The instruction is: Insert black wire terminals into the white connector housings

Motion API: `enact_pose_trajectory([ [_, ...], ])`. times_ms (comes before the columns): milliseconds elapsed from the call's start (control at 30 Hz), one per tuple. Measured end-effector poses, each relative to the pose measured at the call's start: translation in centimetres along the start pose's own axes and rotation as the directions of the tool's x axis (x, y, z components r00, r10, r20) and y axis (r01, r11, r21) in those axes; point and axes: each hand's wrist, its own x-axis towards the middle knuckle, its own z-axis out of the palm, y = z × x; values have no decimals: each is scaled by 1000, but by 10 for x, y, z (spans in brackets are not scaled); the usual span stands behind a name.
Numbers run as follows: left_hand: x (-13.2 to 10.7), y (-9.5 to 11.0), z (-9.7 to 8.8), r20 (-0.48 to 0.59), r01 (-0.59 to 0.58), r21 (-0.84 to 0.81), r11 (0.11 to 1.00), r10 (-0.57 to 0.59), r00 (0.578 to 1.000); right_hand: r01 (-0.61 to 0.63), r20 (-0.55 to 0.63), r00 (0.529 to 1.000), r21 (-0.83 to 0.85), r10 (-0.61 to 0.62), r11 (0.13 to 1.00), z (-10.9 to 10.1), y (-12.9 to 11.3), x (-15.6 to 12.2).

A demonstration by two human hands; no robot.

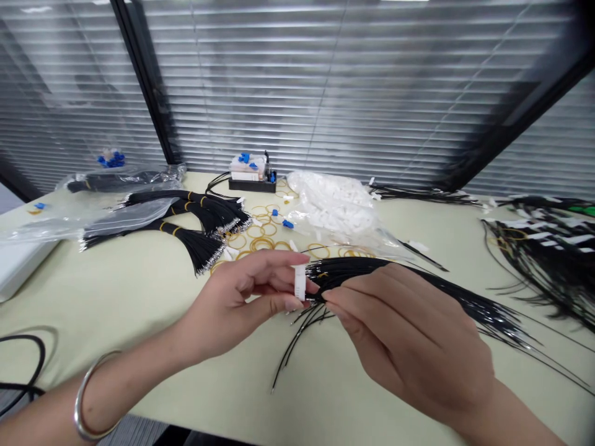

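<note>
Between the thumb and fingers of my left hand (251,294) is a small white plastic connector (300,283), held upright above the table. My right hand (413,341) pinches a black wire (315,297) right beside it. The wire end meets the connector's lower part; whether it sits inside I cannot tell. Beneath and behind my right hand lies a loose bundle of black wires (469,303), their ends spread to the right. A few wire ends (290,347) hang out to the lower left of my fingers.
Yellow rubber bands (263,244) and blue connectors (287,223) lie behind my hands. A clear bag of white connectors (332,204) stands at the back, beside a black tray (253,184). Tied black wire bundles (199,244) lie left, and wires with white connectors (553,235) lie right.
</note>
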Motion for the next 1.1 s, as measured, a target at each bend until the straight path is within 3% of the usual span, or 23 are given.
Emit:
enact_pose_trajectory([
  [667,1,2,2,-21,88,-56,995,-89,996,20,14,1000,-22,-20,1000,-3,0,0],
  [1100,0,1,3,-17,68,16,998,-68,998,41,42,998,-39,-39,998,-3,1,-4],
])
